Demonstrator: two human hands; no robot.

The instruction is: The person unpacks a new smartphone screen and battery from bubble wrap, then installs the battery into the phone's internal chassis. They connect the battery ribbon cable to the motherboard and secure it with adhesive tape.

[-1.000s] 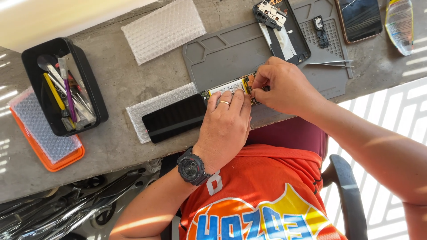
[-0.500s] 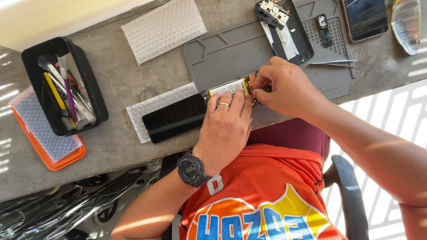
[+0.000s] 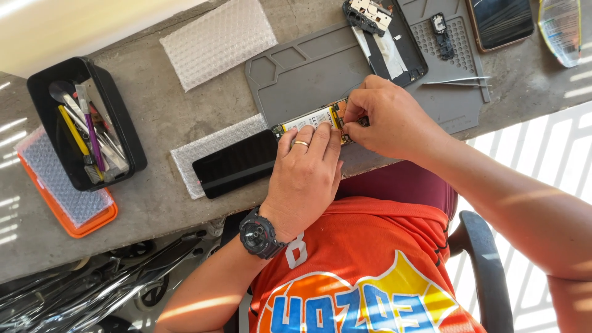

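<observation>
An opened phone [image 3: 311, 117], with its battery and orange flex strips showing, lies on the front edge of a grey work mat [image 3: 296, 68]. My left hand [image 3: 302, 179], wearing a ring and a black wristwatch, presses its fingertips down on the phone's body. My right hand [image 3: 391, 117] comes in from the right. Its thumb and fingers are pinched on a small dark part [image 3: 364, 121] at the phone's right end. What lies under those fingers is hidden.
A black screen panel [image 3: 234, 163] rests on bubble wrap [image 3: 194, 154] left of the phone. On the mat lie tweezers [image 3: 459, 80], a stripped phone frame [image 3: 385, 37] and a small module [image 3: 439, 28]. Another phone [image 3: 499, 21], a black tool tray [image 3: 132, 139] and an orange tray [image 3: 92, 225] stand around.
My right hand's fingers have shifted slightly at the phone's end. My left hand stays pressed on the phone.
</observation>
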